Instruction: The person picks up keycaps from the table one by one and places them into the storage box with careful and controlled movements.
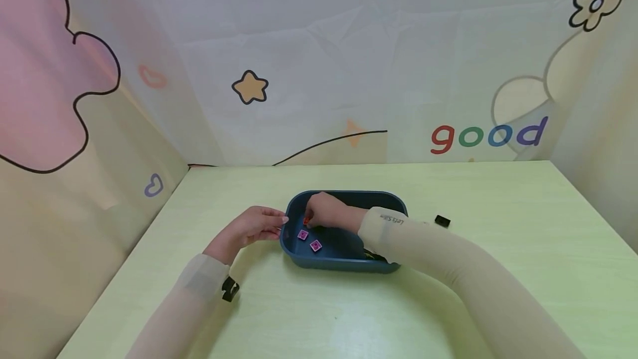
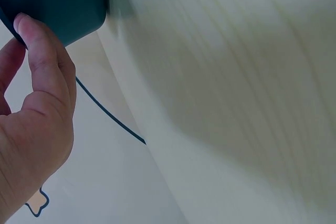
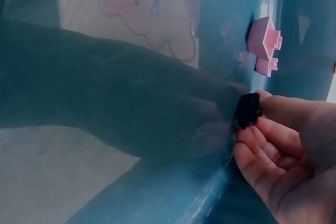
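Left hand (image 1: 258, 222) grips the tub (image 1: 329, 263) while right hand (image 1: 326, 211) pinches a block (image 3: 248, 110) inside its left end, just beyond the pink blocks (image 1: 315, 246), where a light, level hold should spare them.

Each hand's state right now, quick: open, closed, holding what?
Left hand: closed, gripping the rim of the blue tub.
Right hand: closed, pinching a small block.

In the head view's middle, the right sleeve (image 1: 463, 267) hides some of the blue tub (image 1: 329, 263); a dark bit (image 1: 374, 256) inside is unclear.
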`<state>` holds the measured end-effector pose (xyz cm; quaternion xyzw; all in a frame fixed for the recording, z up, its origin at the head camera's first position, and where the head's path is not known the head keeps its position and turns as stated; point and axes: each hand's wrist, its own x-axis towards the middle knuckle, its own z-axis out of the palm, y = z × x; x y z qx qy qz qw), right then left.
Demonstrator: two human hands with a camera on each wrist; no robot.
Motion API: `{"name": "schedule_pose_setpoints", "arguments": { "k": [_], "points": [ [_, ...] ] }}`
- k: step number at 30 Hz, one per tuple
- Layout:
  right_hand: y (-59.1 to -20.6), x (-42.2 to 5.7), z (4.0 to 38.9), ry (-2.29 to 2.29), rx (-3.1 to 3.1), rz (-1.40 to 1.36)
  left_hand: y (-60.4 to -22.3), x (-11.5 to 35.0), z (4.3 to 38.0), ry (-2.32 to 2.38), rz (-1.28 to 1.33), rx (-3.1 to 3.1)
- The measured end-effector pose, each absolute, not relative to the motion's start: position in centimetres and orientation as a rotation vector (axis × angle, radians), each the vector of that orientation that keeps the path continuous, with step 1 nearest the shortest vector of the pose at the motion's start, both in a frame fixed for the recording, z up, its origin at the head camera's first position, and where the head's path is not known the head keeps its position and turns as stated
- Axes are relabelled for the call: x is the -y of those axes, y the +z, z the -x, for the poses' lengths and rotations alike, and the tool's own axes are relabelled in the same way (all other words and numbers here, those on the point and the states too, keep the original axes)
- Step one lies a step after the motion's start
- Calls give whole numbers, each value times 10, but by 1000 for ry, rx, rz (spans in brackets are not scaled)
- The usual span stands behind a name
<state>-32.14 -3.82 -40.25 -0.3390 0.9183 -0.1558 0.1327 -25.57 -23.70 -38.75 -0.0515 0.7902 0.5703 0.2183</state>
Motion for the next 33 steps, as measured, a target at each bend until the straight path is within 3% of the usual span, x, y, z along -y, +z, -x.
{"name": "schedule_pose_setpoints", "arguments": {
  "k": [33],
  "points": [
    [-363, 23, 325, -456, -2607, 986, -390, 236, 257, 1581, 173, -2181]
  ]
}}
